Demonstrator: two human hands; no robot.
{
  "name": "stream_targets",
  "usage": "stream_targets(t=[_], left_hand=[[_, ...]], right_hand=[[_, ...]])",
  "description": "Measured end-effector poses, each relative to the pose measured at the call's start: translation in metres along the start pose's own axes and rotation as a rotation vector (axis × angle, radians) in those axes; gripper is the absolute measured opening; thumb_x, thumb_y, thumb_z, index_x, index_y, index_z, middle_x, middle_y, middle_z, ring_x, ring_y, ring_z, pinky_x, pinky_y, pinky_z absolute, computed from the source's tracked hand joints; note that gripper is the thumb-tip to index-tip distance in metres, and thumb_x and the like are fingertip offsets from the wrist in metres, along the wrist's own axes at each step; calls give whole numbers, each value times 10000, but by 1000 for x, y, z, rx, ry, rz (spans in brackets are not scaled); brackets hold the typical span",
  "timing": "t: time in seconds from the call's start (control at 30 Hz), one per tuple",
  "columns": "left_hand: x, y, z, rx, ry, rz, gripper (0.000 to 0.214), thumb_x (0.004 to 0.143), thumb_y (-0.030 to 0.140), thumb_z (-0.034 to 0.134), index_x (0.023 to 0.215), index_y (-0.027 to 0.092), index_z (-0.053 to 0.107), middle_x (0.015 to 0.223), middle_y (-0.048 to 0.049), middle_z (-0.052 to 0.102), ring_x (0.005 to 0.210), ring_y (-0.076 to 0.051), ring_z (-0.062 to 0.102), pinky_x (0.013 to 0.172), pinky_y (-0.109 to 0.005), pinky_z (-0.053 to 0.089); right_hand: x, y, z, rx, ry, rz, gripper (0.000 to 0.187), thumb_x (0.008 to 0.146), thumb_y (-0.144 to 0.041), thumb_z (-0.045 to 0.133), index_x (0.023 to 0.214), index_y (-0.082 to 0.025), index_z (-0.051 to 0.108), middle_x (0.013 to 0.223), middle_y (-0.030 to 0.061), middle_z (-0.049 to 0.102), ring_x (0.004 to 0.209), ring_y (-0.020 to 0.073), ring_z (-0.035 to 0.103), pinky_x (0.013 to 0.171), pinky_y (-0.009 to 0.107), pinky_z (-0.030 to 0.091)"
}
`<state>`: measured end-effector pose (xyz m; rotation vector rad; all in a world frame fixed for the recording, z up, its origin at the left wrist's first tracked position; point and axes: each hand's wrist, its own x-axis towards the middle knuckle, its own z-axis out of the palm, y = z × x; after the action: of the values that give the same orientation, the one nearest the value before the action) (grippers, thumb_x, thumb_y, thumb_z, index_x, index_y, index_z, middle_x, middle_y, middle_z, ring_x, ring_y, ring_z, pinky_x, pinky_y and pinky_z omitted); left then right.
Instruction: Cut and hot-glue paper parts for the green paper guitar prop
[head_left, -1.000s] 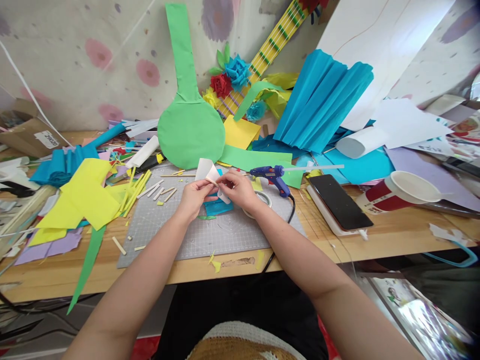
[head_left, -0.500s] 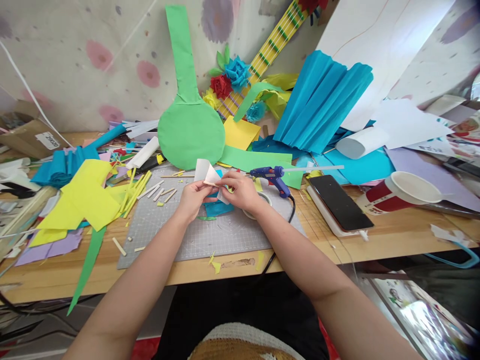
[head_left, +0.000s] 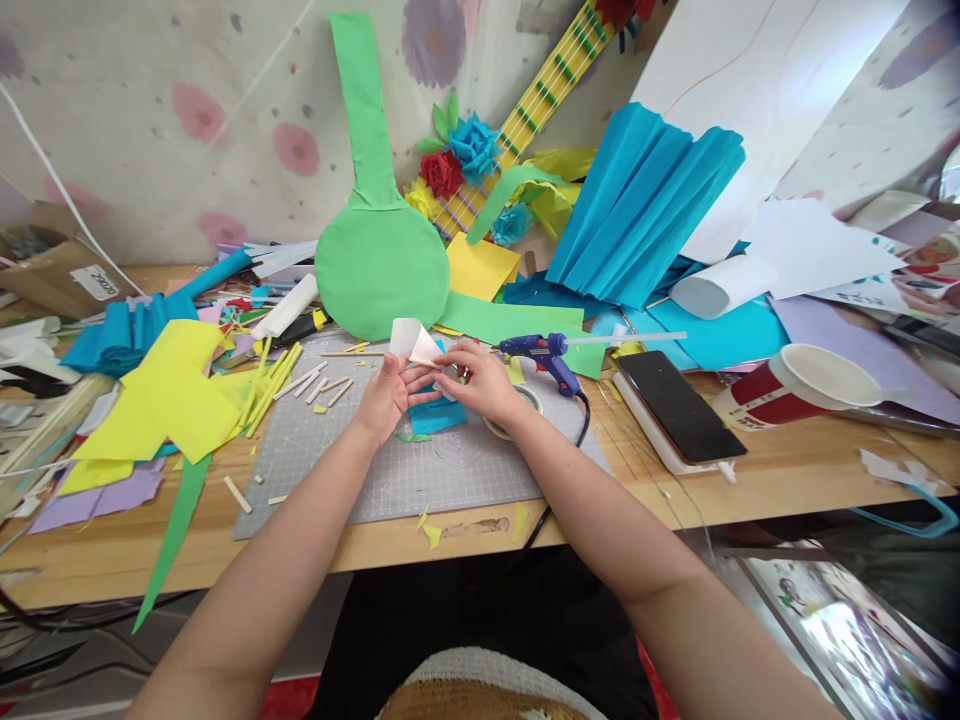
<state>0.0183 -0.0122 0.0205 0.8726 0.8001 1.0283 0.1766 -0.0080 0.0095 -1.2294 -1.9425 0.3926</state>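
Observation:
A strip of white paper [head_left: 405,337], curled and folded, stands up between my hands above the cutting mat [head_left: 465,480]. My right hand [head_left: 481,385] pinches its lower end, and the fingertips hide the part they grip. Turned palm up, my left hand [head_left: 384,402] has its fingers stretched out and apart, close beside the paper's lower edge. Blue paper [head_left: 439,417] lies on the mat below the hands. A roll of tape [head_left: 531,397] is partly hidden behind my right wrist.
A blue glue gun [head_left: 547,355] lies right of my hands, its cord running over the table edge. A phone [head_left: 679,405] and a paper cup [head_left: 799,385] are further right. Behind stands a green banjo-shaped cutout [head_left: 381,265]; yellow paper [head_left: 176,390] and short sticks lie left.
My left hand has let go of the paper and opened, palm up. The right hand keeps its pinch, and the paper has tilted slightly.

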Motion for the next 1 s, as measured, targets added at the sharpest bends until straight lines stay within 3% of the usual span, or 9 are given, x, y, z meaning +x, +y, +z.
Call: stream_targets(t=[0.17, 0.37, 0.7, 0.83, 1.0], left_hand=[[-1, 3, 5, -55, 62, -51, 795, 700, 748, 255, 1162, 131, 451, 984, -169, 652, 901, -229, 634, 758, -354, 509], [-1, 5, 5, -39, 49, -91, 534, 804, 590, 343, 1075, 148, 471, 974, -139, 656, 859, -207, 640, 704, -350, 524], [1, 6, 0, -20, 28, -100, 606, 815, 602, 277, 1075, 133, 558, 1045, -143, 637, 906, -206, 624, 672, -312, 539], [0, 7, 0, -26, 37, -107, 623, 822, 592, 272, 1089, 112, 566, 1062, -157, 629, 892, -202, 627, 644, -292, 540], [0, 3, -1, -25, 91, -97, 404, 848, 431, 395, 1033, 125, 585, 1012, -117, 652, 786, -159, 637, 567, -254, 539]], right_hand=[[1, -3, 1, -21, 10, 29, 211, 749, -347, 578, 843, -174, 655, 854, 35, 597, 686, 109, 524, 647, 240, 419], [1, -2, 2, -73, 8, 25, 186, 730, -287, 574, 878, -198, 641, 902, 29, 597, 747, 128, 533, 673, 252, 410], [-3, -6, 3, -81, 20, -39, 284, 754, -279, 540, 1024, -214, 597, 979, 45, 590, 866, 162, 542, 725, 276, 422], [-3, -8, 4, -94, 18, -61, 230, 764, -272, 532, 970, -223, 622, 968, 42, 603, 916, 169, 543, 767, 281, 417], [-1, -9, 7, -66, 23, -6, 169, 763, -295, 553, 884, -203, 626, 885, 27, 612, 732, 129, 543, 688, 259, 419]])
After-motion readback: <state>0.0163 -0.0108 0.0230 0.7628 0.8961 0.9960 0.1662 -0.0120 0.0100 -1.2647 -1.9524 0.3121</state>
